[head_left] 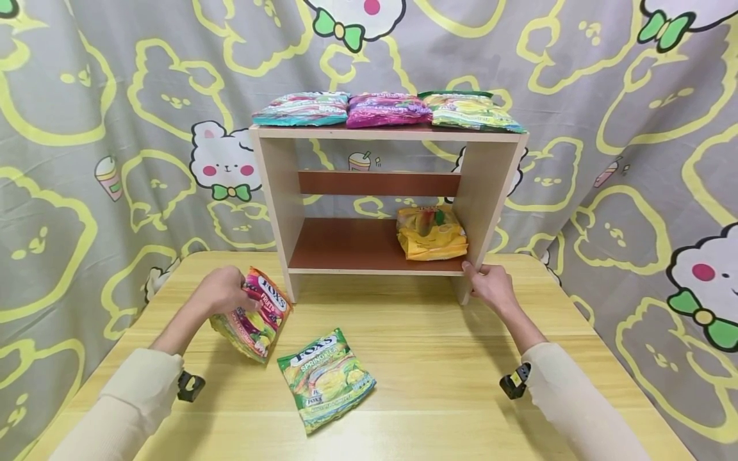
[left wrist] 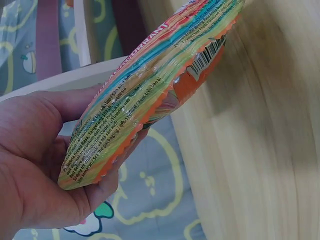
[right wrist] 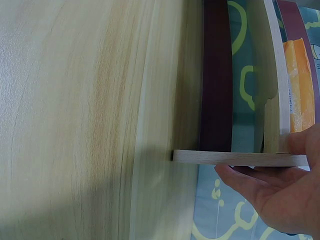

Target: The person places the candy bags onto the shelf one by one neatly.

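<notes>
My left hand [head_left: 225,291] grips a red and purple Fox's Fruits candy bag [head_left: 264,314] by its edge, tilted above the table left of the shelf. In the left wrist view, the thumb and fingers pinch the bag [left wrist: 135,105], its printed back and orange seam showing. With my right hand [head_left: 490,283] I hold the right side panel of the small wooden shelf [head_left: 380,271] low down; thumb and fingers lie on either side of the panel [right wrist: 235,158] in the right wrist view. A green Fox's Spring Tea candy bag [head_left: 327,381] lies flat on the table before the shelf.
Along the shelf top lie a teal bag [head_left: 302,109], a purple bag [head_left: 387,109] and a yellow-green bag [head_left: 469,111]. A yellow bag [head_left: 431,234] stands at the right on the lower board. The wooden table [head_left: 438,397] backs onto a patterned curtain [head_left: 115,128].
</notes>
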`<state>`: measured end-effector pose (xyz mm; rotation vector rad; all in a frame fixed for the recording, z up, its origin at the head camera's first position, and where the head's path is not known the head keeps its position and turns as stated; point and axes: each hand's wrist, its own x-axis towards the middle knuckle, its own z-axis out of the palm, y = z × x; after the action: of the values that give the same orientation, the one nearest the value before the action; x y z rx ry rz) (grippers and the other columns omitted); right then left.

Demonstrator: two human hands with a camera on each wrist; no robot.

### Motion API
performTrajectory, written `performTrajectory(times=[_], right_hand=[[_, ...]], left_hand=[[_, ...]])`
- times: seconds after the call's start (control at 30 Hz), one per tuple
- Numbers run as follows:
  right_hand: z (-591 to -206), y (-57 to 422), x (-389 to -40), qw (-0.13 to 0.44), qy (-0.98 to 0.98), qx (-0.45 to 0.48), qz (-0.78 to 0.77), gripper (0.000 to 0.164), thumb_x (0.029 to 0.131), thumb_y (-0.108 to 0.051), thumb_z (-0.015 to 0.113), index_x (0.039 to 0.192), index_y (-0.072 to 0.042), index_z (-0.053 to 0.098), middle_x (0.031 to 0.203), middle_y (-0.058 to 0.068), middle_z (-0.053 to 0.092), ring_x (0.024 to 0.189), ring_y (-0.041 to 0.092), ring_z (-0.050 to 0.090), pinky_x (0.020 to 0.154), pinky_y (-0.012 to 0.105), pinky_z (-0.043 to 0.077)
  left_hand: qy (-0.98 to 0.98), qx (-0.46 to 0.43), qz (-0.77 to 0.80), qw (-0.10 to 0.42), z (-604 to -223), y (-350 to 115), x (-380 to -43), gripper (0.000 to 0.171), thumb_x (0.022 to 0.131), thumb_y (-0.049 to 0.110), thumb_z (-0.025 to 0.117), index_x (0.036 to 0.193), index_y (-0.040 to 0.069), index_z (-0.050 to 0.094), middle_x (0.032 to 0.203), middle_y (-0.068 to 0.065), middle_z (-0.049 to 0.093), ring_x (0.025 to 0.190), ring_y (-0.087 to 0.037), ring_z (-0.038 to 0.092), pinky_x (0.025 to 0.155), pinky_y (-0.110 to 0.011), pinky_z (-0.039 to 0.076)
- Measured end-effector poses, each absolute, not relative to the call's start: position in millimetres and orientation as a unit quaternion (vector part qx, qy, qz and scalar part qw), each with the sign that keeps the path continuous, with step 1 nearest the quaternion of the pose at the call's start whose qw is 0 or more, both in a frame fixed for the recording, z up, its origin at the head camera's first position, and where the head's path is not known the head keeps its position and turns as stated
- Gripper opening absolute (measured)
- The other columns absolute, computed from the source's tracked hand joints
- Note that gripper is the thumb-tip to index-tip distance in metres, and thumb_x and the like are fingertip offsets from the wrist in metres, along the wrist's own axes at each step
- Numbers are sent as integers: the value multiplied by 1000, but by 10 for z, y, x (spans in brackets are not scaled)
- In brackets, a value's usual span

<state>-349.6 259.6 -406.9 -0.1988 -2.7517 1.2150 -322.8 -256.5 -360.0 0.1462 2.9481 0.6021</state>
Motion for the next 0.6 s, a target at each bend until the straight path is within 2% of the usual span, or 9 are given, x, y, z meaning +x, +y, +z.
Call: performTrajectory(times=[0.13,0.33,0.47,0.53,0.6], right_hand=[[-4068,2592,-3496,62,-911,-66,402,61,102,-53,47,122,0,71,125,31,65,90,36,76,66,28,52],[-4070,2588,-3500,61,-912,-67,401,61,102,-52,47,121,1,71,126,31,65,91,36,76,69,29,53],[-4066,2584,-3500,64,-911,-68,401,60,102,-52,48,120,1,71,123,31,66,90,36,76,69,29,53],[-4062,2583,-3498,64,-912,-69,400,60,102,-52,48,119,0,72,120,31,68,90,36,76,68,29,52],[-4058,2585,-3498,64,-911,-68,400,60,102,-52,47,119,0,72,118,30,68,91,36,76,67,28,52]], left_hand=[[979,60,186,58,-3540,-2506,-3184,38,79,23,85,62,10,53,58,-1,52,53,-13,43,49,-25,35],[981,97,163,48,-3418,-2324,-3092,34,76,19,86,64,9,56,59,-1,52,54,-14,45,50,-26,38],[981,122,146,40,-3320,-2167,-3046,38,75,19,87,63,11,52,57,1,47,53,-13,43,49,-26,35],[981,134,137,37,-3264,-2081,-3035,36,75,19,88,64,10,55,58,0,49,53,-14,45,49,-26,36],[980,143,133,37,-3210,-2003,-3037,30,75,19,88,70,7,61,62,-2,57,55,-15,52,49,-26,42]])
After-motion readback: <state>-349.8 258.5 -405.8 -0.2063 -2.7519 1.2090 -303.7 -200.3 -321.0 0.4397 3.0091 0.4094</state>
